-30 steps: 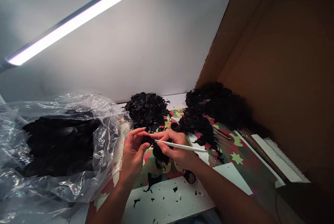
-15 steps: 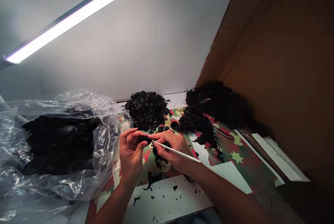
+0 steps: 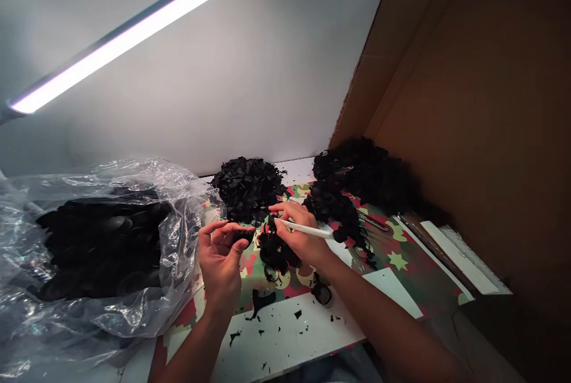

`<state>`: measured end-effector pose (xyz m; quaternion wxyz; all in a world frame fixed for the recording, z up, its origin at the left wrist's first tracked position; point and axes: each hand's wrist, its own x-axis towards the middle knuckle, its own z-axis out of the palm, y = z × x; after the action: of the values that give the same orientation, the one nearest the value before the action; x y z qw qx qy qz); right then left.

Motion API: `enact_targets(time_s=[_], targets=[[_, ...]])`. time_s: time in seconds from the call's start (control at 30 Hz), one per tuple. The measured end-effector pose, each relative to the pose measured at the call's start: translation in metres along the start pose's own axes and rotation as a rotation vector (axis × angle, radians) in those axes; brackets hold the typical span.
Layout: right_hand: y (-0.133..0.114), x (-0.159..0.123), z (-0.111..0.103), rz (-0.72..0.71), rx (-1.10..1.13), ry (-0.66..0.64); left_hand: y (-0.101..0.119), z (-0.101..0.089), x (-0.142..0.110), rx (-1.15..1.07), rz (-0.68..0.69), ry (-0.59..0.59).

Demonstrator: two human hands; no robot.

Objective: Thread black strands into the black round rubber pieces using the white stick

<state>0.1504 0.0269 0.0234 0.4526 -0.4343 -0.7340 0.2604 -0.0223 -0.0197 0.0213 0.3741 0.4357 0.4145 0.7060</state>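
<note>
My left hand [image 3: 220, 264] is closed, pinching a small black round part [image 3: 242, 236] between thumb and fingers. My right hand [image 3: 306, 243] grips a slim white-handled tool [image 3: 307, 228] like a pen, to the right of that part and apart from it. The tool's tip is hard to make out, as something black sits by the right fingertips. Below the right hand lies a clump of black trimmings [image 3: 279, 255], with a curved black scrap [image 3: 262, 301] nearer to me.
On the left, a clear plastic bag [image 3: 178, 234] holds many black round parts. Piles of black scraps [image 3: 250, 187] and darker trimmings [image 3: 379, 181] stand at the back. Tweezers [image 3: 373, 222] lie at right, near a cardboard wall [image 3: 468, 103]. A lamp [image 3: 134, 35] hangs above.
My right hand and the white-handled tool have moved right and up, away from the black part. My left hand still holds that part. The view has shifted slightly.
</note>
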Motion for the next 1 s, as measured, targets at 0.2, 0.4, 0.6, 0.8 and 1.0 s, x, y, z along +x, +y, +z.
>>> enact_targets(time_s=[0.2, 0.4, 0.6, 0.8, 1.0], targets=[[-0.010, -0.005, 0.009, 0.309, 0.624, -0.319, -0.005, -0.001, -0.001, 0.002, -0.020, -0.061], [-0.022, -0.010, 0.015, 0.443, 0.754, -0.304, -0.006, 0.002, -0.002, -0.125, -0.117, -0.100], [-0.028, -0.010, 0.016, 0.461, 0.756, -0.241, -0.015, 0.000, 0.005, -0.267, -0.318, -0.065], [-0.006, -0.007, 0.013, 0.273, 0.349, -0.130, 0.029, 0.002, -0.010, 0.151, 0.080, -0.102], [0.024, 0.009, -0.016, 0.245, 0.108, -0.027, 0.107, -0.075, 0.030, 1.085, 0.465, 0.132]])
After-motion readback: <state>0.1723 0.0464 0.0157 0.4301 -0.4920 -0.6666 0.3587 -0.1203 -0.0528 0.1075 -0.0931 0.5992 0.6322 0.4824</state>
